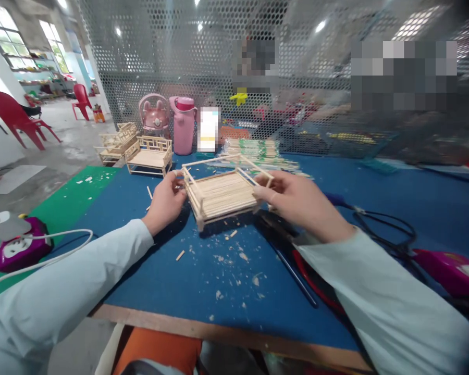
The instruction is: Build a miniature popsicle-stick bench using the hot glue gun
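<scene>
A miniature wooden bench (223, 194) built from thin sticks is held slightly tilted, low above the blue tabletop. It has a slatted seat, and thin rails stand around its sides. My left hand (165, 202) grips its left end between thumb and fingers. At the right end, my right hand (299, 200) pinches the frame, with some fingertips hidden behind the rails. Beneath the right hand lie dark-handled tools (293, 271), partly covered by the hand and sleeve. Small stick offcuts (180, 255) and whitish flakes are scattered on the tabletop below the bench.
Two similar finished-looking mini benches (150, 155) stand at the back left. Behind are a pink bottle (183, 127), a lit phone (209, 130) and bundled sticks (254, 148) before a perforated metal screen (140, 52). Purple power strips (23, 245) and cables lie at both sides.
</scene>
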Available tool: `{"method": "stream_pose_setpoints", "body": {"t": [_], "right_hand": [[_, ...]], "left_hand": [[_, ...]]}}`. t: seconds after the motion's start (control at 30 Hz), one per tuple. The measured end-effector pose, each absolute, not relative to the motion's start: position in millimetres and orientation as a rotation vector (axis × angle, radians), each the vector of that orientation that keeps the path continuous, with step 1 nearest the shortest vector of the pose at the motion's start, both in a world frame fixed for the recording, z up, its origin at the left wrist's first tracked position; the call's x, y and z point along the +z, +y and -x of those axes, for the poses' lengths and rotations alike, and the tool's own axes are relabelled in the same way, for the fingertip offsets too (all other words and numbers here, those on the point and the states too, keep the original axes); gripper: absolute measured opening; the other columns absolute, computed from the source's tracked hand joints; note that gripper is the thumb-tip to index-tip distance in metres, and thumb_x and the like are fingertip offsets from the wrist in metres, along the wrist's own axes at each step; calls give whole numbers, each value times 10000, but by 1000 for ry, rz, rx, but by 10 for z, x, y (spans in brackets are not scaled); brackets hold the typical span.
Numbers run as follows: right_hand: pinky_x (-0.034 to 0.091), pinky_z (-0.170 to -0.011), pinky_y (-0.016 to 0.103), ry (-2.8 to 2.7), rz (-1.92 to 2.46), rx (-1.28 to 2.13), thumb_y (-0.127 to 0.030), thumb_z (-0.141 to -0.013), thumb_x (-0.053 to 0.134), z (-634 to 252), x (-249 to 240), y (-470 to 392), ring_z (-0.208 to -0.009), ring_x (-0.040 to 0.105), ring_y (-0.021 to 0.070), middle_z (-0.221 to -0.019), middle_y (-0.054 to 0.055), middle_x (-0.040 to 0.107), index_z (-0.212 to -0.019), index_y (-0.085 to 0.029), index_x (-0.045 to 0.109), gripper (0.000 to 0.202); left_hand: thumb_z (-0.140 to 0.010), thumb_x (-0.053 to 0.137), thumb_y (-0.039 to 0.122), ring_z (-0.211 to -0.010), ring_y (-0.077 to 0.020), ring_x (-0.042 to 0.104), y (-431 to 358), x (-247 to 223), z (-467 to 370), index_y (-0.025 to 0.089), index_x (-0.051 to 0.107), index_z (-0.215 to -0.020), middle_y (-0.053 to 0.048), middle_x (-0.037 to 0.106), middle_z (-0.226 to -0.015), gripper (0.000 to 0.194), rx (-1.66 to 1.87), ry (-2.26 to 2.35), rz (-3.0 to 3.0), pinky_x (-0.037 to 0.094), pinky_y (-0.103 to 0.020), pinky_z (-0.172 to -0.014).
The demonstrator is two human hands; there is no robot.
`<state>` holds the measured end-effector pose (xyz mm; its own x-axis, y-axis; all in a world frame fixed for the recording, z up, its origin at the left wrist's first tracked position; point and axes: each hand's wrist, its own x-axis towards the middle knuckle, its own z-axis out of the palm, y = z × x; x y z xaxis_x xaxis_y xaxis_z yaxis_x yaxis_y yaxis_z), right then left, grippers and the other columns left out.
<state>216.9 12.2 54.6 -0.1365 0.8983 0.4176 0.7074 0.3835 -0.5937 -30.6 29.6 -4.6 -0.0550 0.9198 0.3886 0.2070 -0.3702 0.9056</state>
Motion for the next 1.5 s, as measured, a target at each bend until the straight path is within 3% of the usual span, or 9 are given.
{"method": "stream_pose_setpoints", "body": {"t": [0.17, 0.27, 0.4, 0.5, 0.6, 0.77, 0.97, 1.27, 1.5], "right_hand": [[480, -471, 262, -1836, 1378, 617, -409, -653, 725, -2149, 555, -619, -522, 586, 140, -685, -13, 636, -840, -231, 564, 305], [455, -401, 237, -1798, 1412, 553, -358, -687, 702, -2070, 391, -908, -444, 562, 130, -570, -30, 607, -748, -241, 567, 189], [457, -402, 230, -1824, 1395, 322, -269, -720, 654, -1962, 231, -1075, -440, 560, 123, -550, -36, 602, -647, -256, 570, 112], [461, -420, 233, -1809, 1362, 243, -240, -718, 652, -1921, 188, -1108, -458, 556, 126, -558, -42, 597, -678, -268, 577, 89], [474, -457, 243, -1826, 1301, 193, -215, -734, 642, -1892, 166, -1129, -498, 562, 132, -597, -34, 599, -712, -272, 584, 84], [511, -600, 247, -1865, 1126, 117, -183, -820, 582, -1797, 159, -1176, -659, 633, 141, -712, -9, 647, -755, -261, 582, 102], [491, -619, 267, -1898, 1161, 46, -198, -813, 609, -1605, 203, -1233, -680, 651, 163, -717, 9, 673, -799, -233, 626, 41], [438, -633, 230, -1883, 1215, -1, -181, -852, 550, -1579, 236, -1212, -652, 610, 136, -679, 14, 631, -719, -203, 593, 142], [453, -672, 252, -1982, 1233, -192, -180, -843, 536, -1860, 655, -945, -734, 606, 151, -783, 32, 635, -744, -204, 594, 117]], "left_hand": [[-653, 704, 166, -634, -105, 553, 418, -25, 270, 187, 575, -1024, 10, 622, -772, 393, 1405, 941, -1602, 462, -221, -612], [-665, 707, 226, -618, -112, 572, 474, -67, 190, 174, 600, -1037, 14, 634, -722, 390, 1214, 824, -1575, 455, -219, -588], [-670, 685, 158, -639, -131, 620, 488, -62, 183, 168, 572, -1187, 2, 680, -739, 530, 987, 809, -1547, 470, -235, -600], [-677, 680, 131, -735, -156, 663, 439, 14, 269, 156, 616, -1128, -39, 717, -839, 455, 915, 851, -1571, 505, -273, -691], [-700, 677, 149, -789, -161, 672, 356, 86, 357, 129, 631, -1028, -75, 716, -916, 332, 1013, 956, -1567, 515, -291, -755], [-695, 706, 232, -650, -151, 652, 269, 78, 364, 133, 618, -1002, -58, 710, -804, 334, 1084, 1093, -1429, 515, -270, -603], [-636, 746, 237, -627, -157, 654, 308, -16, 307, 151, 688, -847, -58, 721, -794, 235, 1074, 1005, -1229, 520, -275, -587], [-591, 781, 245, -732, -164, 653, 236, 60, 310, 140, 677, -969, -52, 711, -879, 405, 1143, 949, -1167, 504, -270, -683], [-644, 635, 111, -739, -140, 602, 208, 22, 236, 197, 563, -1109, -19, 654, -921, 478, 1369, 1029, -1090, 474, -265, -672]]}}
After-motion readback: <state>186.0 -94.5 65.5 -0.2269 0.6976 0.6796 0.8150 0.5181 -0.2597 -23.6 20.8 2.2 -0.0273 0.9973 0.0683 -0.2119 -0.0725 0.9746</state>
